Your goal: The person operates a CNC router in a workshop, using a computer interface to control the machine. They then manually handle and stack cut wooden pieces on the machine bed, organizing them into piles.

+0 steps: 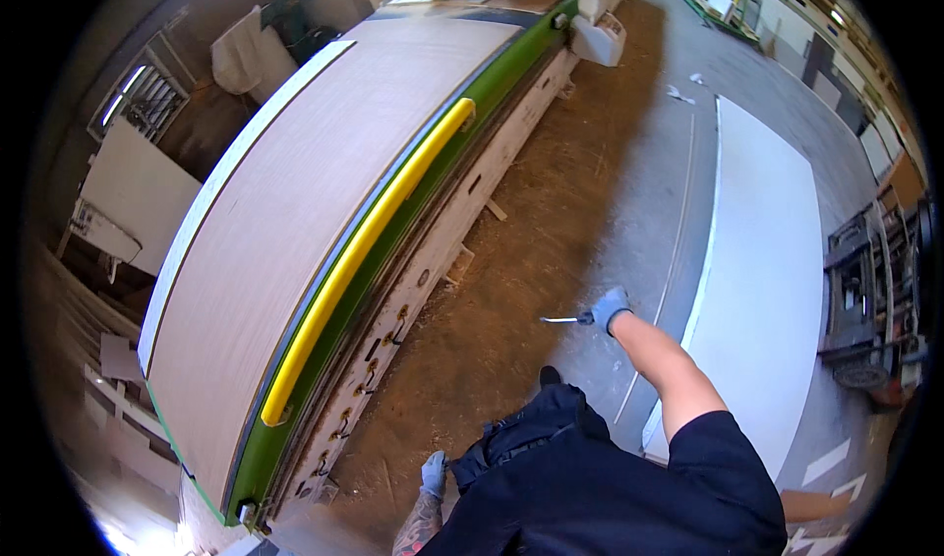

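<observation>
My right hand [611, 307], in a grey glove, is closed round the dark handle of a hand tool with a thin, straight metal shaft [560, 320]. The shaft points left over the dusty floor; its exact kind is too small to tell. My left hand [434, 470], gloved in grey too, hangs low beside my dark clothing, and its fingers do not show clearly. To the left, a large pale wood-faced panel [305, 173] lies on a long green machine bed [393, 232]. A yellow rail [369, 256] runs along the near side of that bed.
Brown sawdust [521, 232] covers the floor beside the machine. A big white panel [757, 271] lies on the right. Beyond it stands a dark wheeled machine [870, 300]. Boards [138, 197] lean behind the bed, and a white container [600, 40] sits near its far end.
</observation>
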Tool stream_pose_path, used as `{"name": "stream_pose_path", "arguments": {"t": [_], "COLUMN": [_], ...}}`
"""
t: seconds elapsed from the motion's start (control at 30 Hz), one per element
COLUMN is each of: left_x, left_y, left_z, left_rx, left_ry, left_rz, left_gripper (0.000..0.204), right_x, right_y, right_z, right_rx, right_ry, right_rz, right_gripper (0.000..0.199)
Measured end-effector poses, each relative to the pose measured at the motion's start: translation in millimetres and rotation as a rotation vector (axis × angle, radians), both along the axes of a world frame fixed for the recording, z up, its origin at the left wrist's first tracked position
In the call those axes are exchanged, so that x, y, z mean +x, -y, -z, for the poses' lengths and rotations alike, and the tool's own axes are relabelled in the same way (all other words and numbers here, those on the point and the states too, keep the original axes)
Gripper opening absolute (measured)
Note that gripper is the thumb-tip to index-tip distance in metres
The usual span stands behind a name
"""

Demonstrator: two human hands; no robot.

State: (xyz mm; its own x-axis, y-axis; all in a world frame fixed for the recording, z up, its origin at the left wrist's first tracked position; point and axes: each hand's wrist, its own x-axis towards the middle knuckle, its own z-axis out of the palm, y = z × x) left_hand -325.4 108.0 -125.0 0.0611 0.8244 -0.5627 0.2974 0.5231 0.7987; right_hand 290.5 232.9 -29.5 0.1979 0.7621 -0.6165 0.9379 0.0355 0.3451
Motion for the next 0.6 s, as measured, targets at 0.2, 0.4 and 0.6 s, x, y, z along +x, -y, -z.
{"name": "stream_pose_path", "arguments": {"t": [0.2,0.4,0.6], "left_x": [-11.6,-1.4,-11.2], "left_y": [-4.4,4.3,9.6], "left_z": [17.8,-0.7,17.6], "left_rx": [-0.177,0.177,-0.021], "left_ry": [0.124,-0.098,-0.114], "left_rz": [-0.131,0.078,-0.11], "left_gripper": [0.031,0.036,0.033], "right_x": [-24.0,-42.2,-59.2], "right_y": [-29.1,-18.5,47.2], "right_z": [-38.8,-38.5,41.8], "right_rx": [0.044,0.125,0.196], "right_ry": [0.082,-0.282,-0.582], "right_rz": [-0.109,0.177,0.485], "right_gripper": [0.026,0.032,0.042]}}
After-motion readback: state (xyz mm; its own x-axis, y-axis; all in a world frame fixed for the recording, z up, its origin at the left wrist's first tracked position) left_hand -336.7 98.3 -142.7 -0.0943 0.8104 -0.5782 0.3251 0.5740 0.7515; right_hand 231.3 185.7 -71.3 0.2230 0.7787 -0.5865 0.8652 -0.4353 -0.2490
